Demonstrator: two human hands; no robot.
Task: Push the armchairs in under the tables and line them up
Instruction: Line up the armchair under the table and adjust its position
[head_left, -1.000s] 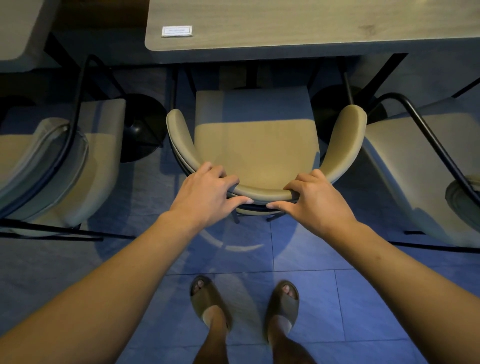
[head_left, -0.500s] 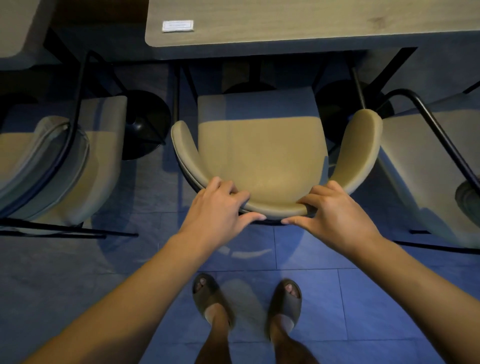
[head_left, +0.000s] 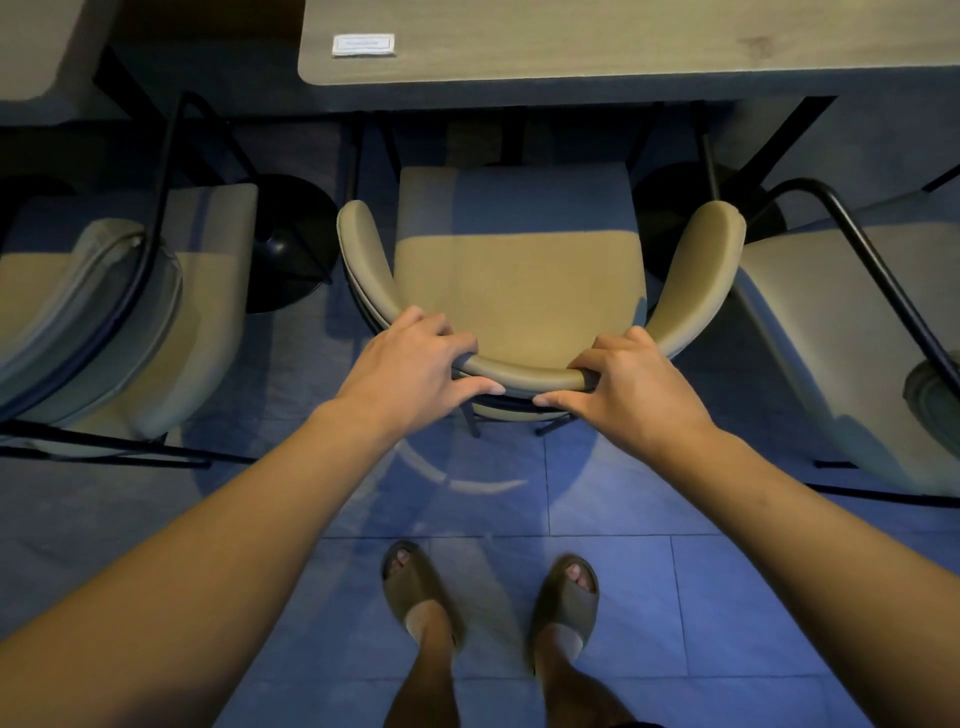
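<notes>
A beige armchair (head_left: 519, 270) with a curved backrest stands straight in front of me, its seat front reaching under the edge of the grey wooden table (head_left: 597, 47). My left hand (head_left: 410, 369) grips the left part of the backrest rim, fingers curled over it. My right hand (head_left: 634, 384) grips the right part of the same rim. Another beige armchair (head_left: 119, 322) stands to the left, angled. A third armchair (head_left: 841, 338) stands to the right, also angled, with a black metal frame over it.
A small white label (head_left: 363, 44) lies on the table. Round black table bases (head_left: 296, 244) sit on the tiled floor either side of the middle chair. A second table's corner (head_left: 36, 47) shows at the top left. My feet in sandals (head_left: 415, 587) stand behind the chair.
The middle chair shifted slightly right and toward me half a second ago, then came back a little; both hands have stayed gripping the backrest throughout.
</notes>
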